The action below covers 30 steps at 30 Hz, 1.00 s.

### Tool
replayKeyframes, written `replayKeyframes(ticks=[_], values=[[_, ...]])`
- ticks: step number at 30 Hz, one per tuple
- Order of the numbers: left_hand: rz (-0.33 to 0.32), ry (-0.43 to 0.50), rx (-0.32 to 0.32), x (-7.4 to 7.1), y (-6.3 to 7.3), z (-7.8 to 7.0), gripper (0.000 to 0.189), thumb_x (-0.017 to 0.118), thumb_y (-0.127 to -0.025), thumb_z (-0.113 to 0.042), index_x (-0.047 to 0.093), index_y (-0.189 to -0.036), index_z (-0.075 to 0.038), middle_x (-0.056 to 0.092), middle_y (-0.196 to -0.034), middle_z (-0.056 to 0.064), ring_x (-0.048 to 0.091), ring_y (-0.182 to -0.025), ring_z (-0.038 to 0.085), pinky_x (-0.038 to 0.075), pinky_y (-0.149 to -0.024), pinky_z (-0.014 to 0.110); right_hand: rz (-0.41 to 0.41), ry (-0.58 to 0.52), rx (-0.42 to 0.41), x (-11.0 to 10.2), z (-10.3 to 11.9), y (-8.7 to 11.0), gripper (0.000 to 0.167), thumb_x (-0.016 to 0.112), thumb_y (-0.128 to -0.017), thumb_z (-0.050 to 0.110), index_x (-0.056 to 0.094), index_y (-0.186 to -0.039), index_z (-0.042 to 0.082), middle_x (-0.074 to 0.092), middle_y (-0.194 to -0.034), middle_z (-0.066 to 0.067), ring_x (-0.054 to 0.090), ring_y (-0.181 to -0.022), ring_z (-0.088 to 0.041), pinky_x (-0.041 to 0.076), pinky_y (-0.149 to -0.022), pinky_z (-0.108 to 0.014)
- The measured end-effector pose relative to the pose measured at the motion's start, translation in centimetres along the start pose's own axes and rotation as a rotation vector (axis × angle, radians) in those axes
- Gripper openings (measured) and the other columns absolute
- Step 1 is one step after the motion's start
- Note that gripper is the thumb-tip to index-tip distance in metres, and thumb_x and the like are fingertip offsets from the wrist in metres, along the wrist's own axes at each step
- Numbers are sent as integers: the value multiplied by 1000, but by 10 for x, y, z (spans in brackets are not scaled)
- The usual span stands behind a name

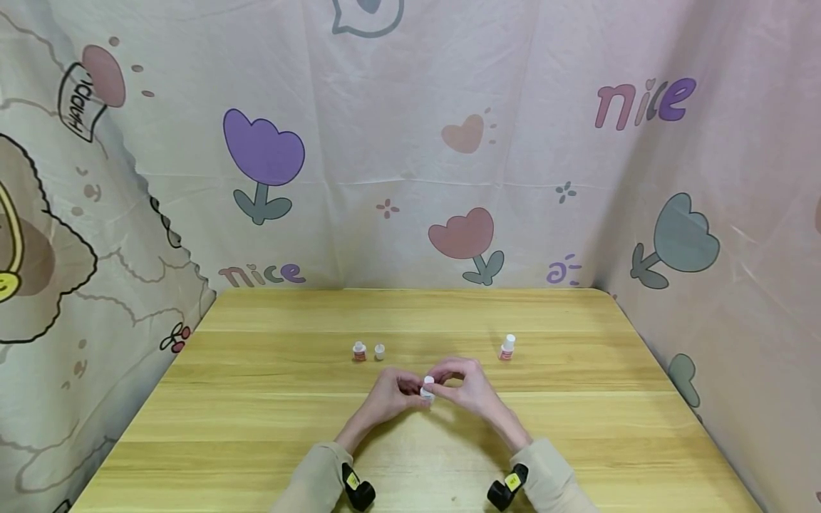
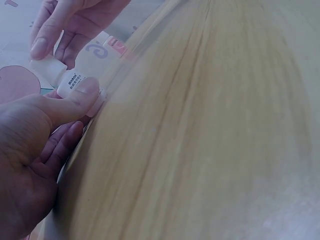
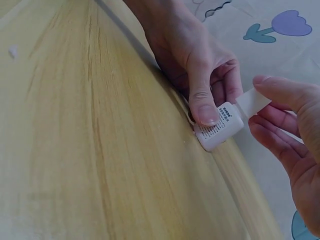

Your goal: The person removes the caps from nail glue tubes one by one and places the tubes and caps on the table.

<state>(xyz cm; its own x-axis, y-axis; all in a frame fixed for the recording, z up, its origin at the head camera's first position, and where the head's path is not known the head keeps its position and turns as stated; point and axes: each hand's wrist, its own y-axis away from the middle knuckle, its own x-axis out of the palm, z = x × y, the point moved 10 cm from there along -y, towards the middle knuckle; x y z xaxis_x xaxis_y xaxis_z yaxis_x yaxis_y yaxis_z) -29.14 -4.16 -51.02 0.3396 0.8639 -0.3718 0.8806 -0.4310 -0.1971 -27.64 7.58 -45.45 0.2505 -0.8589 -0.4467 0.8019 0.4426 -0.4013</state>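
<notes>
While the left hand point(image 1: 388, 396) is gripping a small white bottle point(image 3: 223, 127) by its body, the right hand point(image 1: 471, 390) is pinching the bottle's cap point(image 3: 253, 103). Between the hands, over the wooden table point(image 1: 244, 427), the bottle is pointing cap-up, its long axis running close to vertical. Beyond, a taller bottle point(image 1: 507, 348) is standing at right, a shorter bottle point(image 1: 359, 352) and white piece point(image 1: 380, 352) at left; patterned cloth point(image 1: 359, 235) is hanging behind.

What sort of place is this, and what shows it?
Probably a makeshift indoor filming corner: a pale cartoon-printed fabric backdrop behind a light-brown wood-grain table, and a black camera at each wrist.
</notes>
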Motion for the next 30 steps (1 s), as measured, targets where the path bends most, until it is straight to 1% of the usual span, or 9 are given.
replayKeyframes(ticks=[6,9,14,19,24,26,30], values=[[-1,-10,-11,-1,0,2,20,86,-78,-9,79,-95,-4,77,-83,14,65,-69,3,53,-64,18,17,5,-52,0,-1,1,14,79,-84,2,77,-98,3,76,-93,-12,71,-82,-19,61,-83,-37],[-2,-9,-19,-1,0,3,20,86,-77,-9,79,-96,-4,77,-84,14,65,-69,4,53,-65,18,38,-2,-55,0,0,1,15,78,-86,6,77,-100,5,76,-94,-8,71,-85,-16,60,-87,-34],[-4,5,-22,-1,1,2,20,86,-77,-9,78,-95,-4,77,-84,14,66,-70,5,53,-65,18,50,-9,-49,1,-3,1,15,77,-87,8,77,-102,7,75,-94,-6,69,-86,-9,59,-90,-32],[-9,14,-18,0,1,1,20,86,-77,-9,79,-95,-4,78,-84,15,67,-70,8,53,-64,17,15,14,-45,1,-6,1,17,81,-84,12,77,-100,8,75,-93,-5,68,-83,-6,60,-85,-31],[-17,6,-9,0,0,0,19,85,-78,-7,78,-95,-3,77,-84,16,68,-70,11,53,-64,17,-9,40,-51,2,-7,0,15,82,-83,12,77,-96,8,75,-90,-5,67,-80,-6,60,-78,-30],[-18,-2,-7,0,0,-1,18,85,-78,-6,78,-94,-3,77,-84,16,67,-70,11,52,-64,17,-7,47,-62,1,-5,0,13,81,-84,10,77,-96,8,76,-90,-5,67,-79,-6,61,-77,-30],[-14,-4,-9,0,0,-1,18,85,-78,-6,79,-94,-4,77,-84,15,66,-70,8,52,-64,17,3,50,-91,1,-1,0,13,80,-84,8,78,-97,8,76,-90,-5,70,-80,-12,61,-78,-32]])
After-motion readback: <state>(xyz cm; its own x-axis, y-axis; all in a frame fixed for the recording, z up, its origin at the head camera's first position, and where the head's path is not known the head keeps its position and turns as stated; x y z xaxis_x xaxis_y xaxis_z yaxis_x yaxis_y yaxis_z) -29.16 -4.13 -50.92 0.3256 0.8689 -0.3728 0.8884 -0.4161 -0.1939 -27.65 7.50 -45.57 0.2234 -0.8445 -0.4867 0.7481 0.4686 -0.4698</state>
